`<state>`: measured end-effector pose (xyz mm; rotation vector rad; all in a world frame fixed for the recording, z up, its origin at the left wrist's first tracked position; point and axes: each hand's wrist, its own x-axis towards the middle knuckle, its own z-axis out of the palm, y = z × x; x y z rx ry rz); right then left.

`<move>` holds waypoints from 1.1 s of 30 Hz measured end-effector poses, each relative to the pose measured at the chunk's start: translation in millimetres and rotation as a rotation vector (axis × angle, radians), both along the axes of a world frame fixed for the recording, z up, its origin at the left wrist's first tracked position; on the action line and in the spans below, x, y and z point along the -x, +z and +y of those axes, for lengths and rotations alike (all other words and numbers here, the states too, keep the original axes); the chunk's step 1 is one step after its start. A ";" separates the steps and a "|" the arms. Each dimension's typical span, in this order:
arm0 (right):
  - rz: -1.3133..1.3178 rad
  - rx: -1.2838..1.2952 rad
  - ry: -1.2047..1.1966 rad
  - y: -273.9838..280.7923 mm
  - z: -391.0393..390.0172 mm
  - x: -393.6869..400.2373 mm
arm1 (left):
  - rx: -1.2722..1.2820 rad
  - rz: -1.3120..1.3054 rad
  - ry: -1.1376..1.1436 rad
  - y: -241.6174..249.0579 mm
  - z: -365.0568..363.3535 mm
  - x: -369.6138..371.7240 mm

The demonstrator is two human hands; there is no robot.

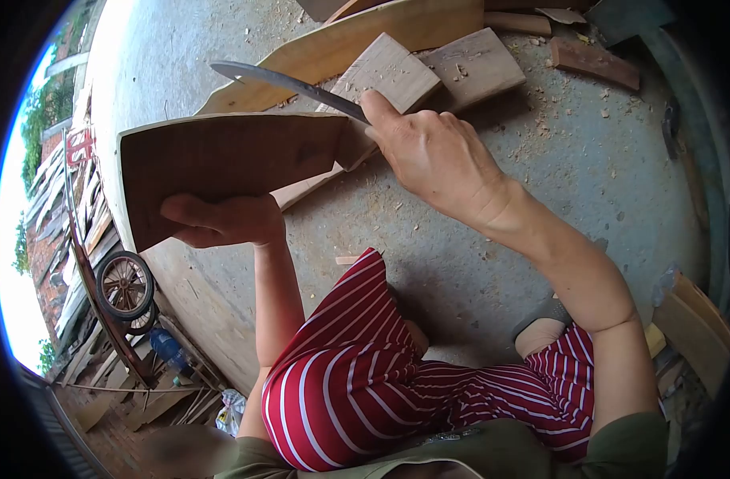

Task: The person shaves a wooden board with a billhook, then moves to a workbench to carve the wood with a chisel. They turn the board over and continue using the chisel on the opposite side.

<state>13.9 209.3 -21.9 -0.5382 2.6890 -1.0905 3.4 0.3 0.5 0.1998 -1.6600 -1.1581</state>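
PLACE: woodworking workshop, daylight side in view | BEYOND RIGHT HAND (437, 160): thick wood blocks (389, 70) and a long plank (333, 54) are seen on a concrete floor (644, 188) | RIGHT OF IT: wood shavings (524, 152) are scattered | LEFT OF LEFT HAND (225, 219): outdoors, many boards (46, 188) are heaped, greenery (31, 152) is glimpsed

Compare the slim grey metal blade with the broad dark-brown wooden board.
Shape: the slim grey metal blade is narrow, curving toward its tip; the broad dark-brown wooden board is much wider.
Colour: the blade is grey; the board is brown with a paler upper edge.
Hold: the right hand has the blade, the left hand the board.
Shared: both are hand-held.
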 end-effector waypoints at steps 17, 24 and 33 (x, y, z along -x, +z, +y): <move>-0.055 -0.014 0.011 -60.3 10.8 -4.4 | -0.975 -0.093 -0.836 17.6 -139.3 -34.8; 0.348 -0.162 -0.131 -65.8 51.6 -16.2 | -0.857 -0.157 -0.540 17.0 -112.5 -50.1; 0.562 -0.129 -0.114 -29.8 50.3 -17.9 | -1.081 -0.329 -0.445 -6.0 -98.4 -47.2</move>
